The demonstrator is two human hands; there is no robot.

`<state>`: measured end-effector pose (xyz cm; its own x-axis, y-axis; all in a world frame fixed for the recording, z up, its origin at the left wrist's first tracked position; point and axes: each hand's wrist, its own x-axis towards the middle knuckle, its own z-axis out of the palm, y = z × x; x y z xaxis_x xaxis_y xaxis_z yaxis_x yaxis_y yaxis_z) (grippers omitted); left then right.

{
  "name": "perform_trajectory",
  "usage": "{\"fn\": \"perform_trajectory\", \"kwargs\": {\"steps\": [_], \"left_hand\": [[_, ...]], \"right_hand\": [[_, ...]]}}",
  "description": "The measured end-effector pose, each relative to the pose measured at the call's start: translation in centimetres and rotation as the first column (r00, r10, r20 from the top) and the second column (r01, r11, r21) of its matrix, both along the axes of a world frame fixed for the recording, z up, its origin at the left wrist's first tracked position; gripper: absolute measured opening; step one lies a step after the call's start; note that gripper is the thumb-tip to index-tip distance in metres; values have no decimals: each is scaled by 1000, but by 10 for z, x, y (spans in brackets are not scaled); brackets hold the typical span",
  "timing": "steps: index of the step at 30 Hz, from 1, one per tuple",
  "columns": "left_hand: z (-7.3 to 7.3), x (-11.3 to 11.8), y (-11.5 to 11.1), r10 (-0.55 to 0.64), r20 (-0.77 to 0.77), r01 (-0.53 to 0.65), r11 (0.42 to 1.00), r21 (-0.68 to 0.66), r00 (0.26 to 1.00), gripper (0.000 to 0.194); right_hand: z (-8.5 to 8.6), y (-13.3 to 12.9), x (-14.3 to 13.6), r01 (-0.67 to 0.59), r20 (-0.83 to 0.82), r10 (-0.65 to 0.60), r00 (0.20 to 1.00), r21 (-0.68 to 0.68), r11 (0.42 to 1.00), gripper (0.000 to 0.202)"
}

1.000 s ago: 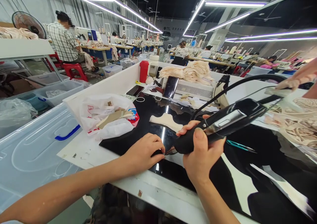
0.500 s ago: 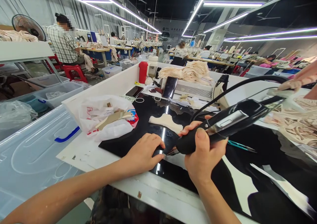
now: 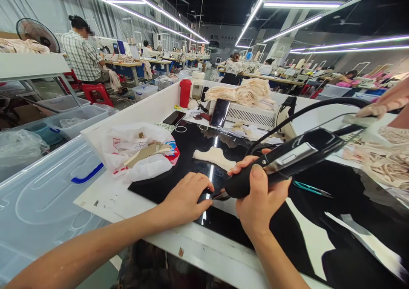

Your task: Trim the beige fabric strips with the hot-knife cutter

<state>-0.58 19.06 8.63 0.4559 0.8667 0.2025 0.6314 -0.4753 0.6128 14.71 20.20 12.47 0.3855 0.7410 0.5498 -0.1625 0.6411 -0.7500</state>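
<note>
Fingers of our right hand wrap around a black tool in the head view, over a shiny black sheet. Our left hand rests by its tip, thumb and finger close; we cannot tell if they pinch anything. White bag sits left, blue snips right.

No words or numbers can be read. The far wall bears lettering, seemingly a row of characters, too small to read; the bag has illegible red and blue print, the pillar an unreadable sign.
</note>
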Motion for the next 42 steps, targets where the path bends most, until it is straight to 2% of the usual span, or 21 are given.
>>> {"fn": "perform_trajectory", "kwargs": {"steps": [3, 9, 19, 24, 28, 33, 38, 42], "left_hand": [[-1, -2, 1, -12, 29, 12, 1000, 8, 1000, 21], [-5, -8, 5, 42, 202, -34, 999, -42, 979, 17], [-4, -5, 3, 25, 142, -25, 1000, 1, 990, 20], [-6, -7, 1, -94, 65, 86, 990, 116, 993, 25], [-9, -9, -3, -208, -63, 216, 955, 202, 976, 34], [-9, -12, -15, -252, -147, 282, 929, 238, 956, 36], [4, -13, -17, -316, -135, 339, 916, 213, 939, 24], [19, -9, 3, -485, -78, 491, 862, 122, 871, 19]], "right_hand": [[-1, 1, 1, -6, -2, 6, 1000, 13, 1000, 34], [5, -3, 0, -9, -61, 7, 998, -19, 1000, 38], [1, -8, -3, -30, -46, 28, 999, -44, 999, 36], [5, -10, 4, -69, 4, 70, 998, -51, 996, 43], [20, -14, 23, -61, 67, 66, 996, -64, 996, 46], [38, -19, 45, -22, 104, 26, 994, -43, 999, 40], [36, -19, 50, -7, 61, 9, 998, -39, 999, 36], [29, -18, 49, 14, 48, -14, 999, -3, 1000, 42]]}}
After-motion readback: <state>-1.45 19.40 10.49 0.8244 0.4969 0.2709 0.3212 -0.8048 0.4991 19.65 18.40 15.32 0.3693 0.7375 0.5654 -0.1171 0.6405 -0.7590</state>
